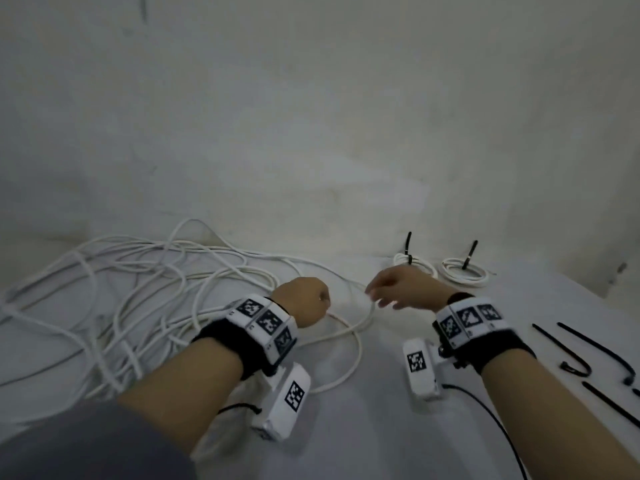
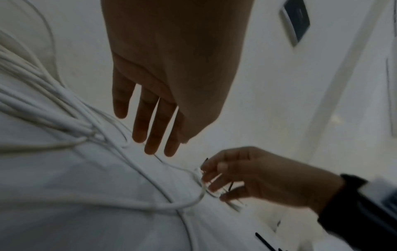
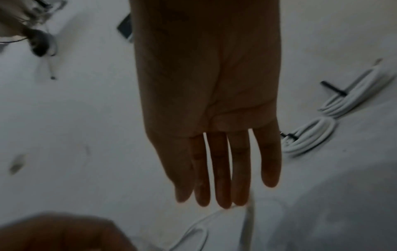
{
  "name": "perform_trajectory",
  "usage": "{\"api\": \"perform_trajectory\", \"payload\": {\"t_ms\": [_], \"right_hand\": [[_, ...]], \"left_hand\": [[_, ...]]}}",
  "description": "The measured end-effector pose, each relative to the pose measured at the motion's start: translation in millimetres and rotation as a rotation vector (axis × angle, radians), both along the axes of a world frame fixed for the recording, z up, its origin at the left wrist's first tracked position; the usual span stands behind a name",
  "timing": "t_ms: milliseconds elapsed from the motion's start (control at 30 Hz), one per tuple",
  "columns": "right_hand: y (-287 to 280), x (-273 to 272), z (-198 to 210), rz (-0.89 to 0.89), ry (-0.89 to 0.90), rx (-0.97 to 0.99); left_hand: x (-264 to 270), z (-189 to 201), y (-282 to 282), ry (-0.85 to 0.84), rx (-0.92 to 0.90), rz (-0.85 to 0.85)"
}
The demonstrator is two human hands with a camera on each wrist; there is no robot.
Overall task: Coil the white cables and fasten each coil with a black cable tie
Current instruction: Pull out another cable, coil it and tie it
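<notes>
third cable: take-up of a loose loop

two finished coils [image 1: 464, 271], each fastened with a black cable tie [image 1: 468, 256], are seen at the far right of the white table [image 1: 398, 427], close to the wall [image 1: 311, 98]. spare ties [image 1: 588, 351] are laid near the right edge. the loose white cables [image 1: 138, 289] are spread in a tangle over the left half, with one loop [image 1: 346, 327] running out between the two hands.

the left hand [image 1: 304, 301] is held over that loop. in the left wrist view its fingers [image 2: 154, 129] are extended and nothing is gripped. the right hand [image 1: 405, 287] is reached toward the bend of the loop, with fingers [image 3: 223, 169] straight and slightly spread in its own wrist view. contact with the cable cannot be confirmed, as the frame is blurred there. both hands are therefore recorded as unclenched and empty.

handling is judged as follows: the cable is light, limp and smooth-jacketed, with some spring, so turns are expected to slacken unless pinched together. hold is best taken at the free loop, away from the crossings in the tangle, where snagging is likely.

open room is available in the middle of the table. the wall behind and the coils beside the right hand limit sweep on that side.
</notes>
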State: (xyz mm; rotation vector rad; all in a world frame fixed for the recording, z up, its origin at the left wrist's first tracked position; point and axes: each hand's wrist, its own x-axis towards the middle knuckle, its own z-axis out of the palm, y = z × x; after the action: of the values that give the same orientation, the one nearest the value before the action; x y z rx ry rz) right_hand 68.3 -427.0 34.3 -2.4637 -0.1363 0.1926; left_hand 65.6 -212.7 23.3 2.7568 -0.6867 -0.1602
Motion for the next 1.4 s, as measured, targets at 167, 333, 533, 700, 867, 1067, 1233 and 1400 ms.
{"api": "perform_trajectory", "payload": {"t_ms": [167, 333, 533, 700, 867, 1067, 1233, 1400], "right_hand": [[54.9, -31.5, -12.7, 0.312, 0.003, -0.370], [83.8, -32.7, -26.0, 0.305, 0.036, -0.572], [89.2, -35.5, -22.6, 0.237, -0.072, -0.586], [64.4, -33.8, 10.0, 0.127, -0.368, -0.353], [47.6, -35.1, 26.3, -0.069, -0.526, -0.235], [99.5, -61.7, 22.4, 0.344, -0.448, -0.277], [139.9, -81.1, 35.9, 0.408, -0.607, 0.039], [118.4, -77.8, 51.4, 0.194, -0.817, 0.329]], "left_hand": [[-31.4, 10.7, 59.6, 0.038, 0.053, 0.009], [-56.3, 2.4, 99.8, 0.084, 0.090, 0.079], [-70.1, -7.2, 114.8, 0.120, 0.052, 0.022], [-70.9, -7.6, 119.8, 0.167, -0.093, -0.054], [-80.0, 8.6, 123.5, 0.177, -0.342, -0.034], [-81.6, 31.4, 122.1, -0.160, -0.309, -0.083], [-83.1, 52.3, 124.4, -0.344, -0.460, -0.047], [-86.5, 62.7, 149.7, -0.236, -0.763, 0.014]]}}
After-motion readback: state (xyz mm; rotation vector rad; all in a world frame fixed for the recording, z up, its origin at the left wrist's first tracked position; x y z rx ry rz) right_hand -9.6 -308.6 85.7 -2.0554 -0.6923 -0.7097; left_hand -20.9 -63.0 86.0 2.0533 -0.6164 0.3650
